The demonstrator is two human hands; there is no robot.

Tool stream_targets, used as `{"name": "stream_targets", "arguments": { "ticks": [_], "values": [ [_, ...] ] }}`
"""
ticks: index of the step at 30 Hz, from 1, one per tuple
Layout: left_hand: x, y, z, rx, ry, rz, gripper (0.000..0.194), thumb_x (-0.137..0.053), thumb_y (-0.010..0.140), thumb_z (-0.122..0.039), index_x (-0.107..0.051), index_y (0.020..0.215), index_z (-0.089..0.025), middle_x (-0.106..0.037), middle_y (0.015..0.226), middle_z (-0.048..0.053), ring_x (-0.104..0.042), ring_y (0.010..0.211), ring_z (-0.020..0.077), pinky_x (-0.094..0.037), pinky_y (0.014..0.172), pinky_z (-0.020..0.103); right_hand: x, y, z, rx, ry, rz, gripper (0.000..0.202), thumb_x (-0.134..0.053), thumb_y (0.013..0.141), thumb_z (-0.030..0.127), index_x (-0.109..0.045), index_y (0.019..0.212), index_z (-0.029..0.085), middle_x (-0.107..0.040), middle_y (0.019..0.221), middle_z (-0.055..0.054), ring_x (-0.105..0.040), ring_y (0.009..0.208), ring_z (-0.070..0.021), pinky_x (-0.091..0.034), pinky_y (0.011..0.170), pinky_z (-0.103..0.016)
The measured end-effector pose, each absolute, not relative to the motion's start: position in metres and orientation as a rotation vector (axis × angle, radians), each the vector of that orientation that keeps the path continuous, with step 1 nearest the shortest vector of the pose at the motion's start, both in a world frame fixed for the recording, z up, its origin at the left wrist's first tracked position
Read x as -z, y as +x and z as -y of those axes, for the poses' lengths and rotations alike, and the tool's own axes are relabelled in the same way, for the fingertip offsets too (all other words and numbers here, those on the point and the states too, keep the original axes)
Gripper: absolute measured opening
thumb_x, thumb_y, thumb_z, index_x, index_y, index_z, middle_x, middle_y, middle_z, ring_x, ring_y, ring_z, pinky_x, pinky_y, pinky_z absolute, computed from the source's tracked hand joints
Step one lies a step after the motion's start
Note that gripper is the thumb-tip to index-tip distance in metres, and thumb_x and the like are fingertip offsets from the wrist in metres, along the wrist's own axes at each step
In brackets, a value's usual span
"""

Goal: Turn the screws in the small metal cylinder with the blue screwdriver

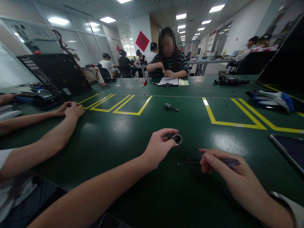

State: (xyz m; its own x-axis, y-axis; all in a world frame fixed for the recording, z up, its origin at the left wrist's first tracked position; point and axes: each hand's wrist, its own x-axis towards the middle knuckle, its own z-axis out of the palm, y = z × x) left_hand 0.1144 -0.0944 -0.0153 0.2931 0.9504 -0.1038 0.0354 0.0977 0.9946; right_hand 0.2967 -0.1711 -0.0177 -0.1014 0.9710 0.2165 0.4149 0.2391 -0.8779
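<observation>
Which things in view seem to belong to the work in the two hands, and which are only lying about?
Likely in use:
round metal part, in the left hand
screwdriver, in the right hand
small ring, near the screwdriver's tip

Apparently just lying about:
black tool
tablet-like device
shafted part, untouched, though it might belong

I see the left hand [158, 146] pinching a round metal part [177, 139] and, right of that part, the right hand [225, 167] holding a screwdriver [232, 162].
</observation>
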Motion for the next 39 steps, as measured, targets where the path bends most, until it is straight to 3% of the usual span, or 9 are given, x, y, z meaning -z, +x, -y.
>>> {"name": "stream_targets", "arguments": {
  "ticks": [4, 14, 39],
  "values": [
    [0.017, 0.113, 0.094, -0.900, 1.282, -1.027, 0.035, -0.061, 0.069, -0.002, -0.064, 0.101, -0.016, -0.068, 0.097, 0.006, -0.063, 0.088, 0.0158, -0.052, 0.085, 0.033, 0.024, 0.301, 0.167, -1.001, -1.326, 1.563, 0.035, -0.048, 0.086, 0.043, -0.065, 0.069, 0.019, -0.063, 0.061, -0.003, -0.059, 0.057, -0.0158, -0.047, 0.051, -0.026],
    [0.017, 0.113, 0.095, -0.863, 1.283, -1.000, 0.036, -0.060, 0.072, -0.002, -0.061, 0.105, -0.015, -0.066, 0.103, 0.007, -0.063, 0.092, 0.0169, -0.051, 0.087, 0.035, 0.041, 0.319, 0.158, -0.805, -1.333, 1.319, 0.027, -0.053, 0.084, 0.041, -0.064, 0.071, 0.020, -0.062, 0.066, -0.002, -0.058, 0.065, -0.0178, -0.046, 0.054, -0.029],
    [0.031, 0.115, 0.097, -0.841, 1.409, -0.918, 0.036, -0.059, 0.078, -0.010, -0.056, 0.114, -0.019, -0.063, 0.111, 0.007, -0.061, 0.100, 0.0166, -0.049, 0.091, 0.034, 0.024, 0.311, 0.158, -0.731, -1.495, 1.563, 0.033, -0.046, 0.085, 0.044, -0.061, 0.070, 0.020, -0.062, 0.063, -0.002, -0.059, 0.061, -0.0177, -0.045, 0.054, -0.030]
  ]
}}
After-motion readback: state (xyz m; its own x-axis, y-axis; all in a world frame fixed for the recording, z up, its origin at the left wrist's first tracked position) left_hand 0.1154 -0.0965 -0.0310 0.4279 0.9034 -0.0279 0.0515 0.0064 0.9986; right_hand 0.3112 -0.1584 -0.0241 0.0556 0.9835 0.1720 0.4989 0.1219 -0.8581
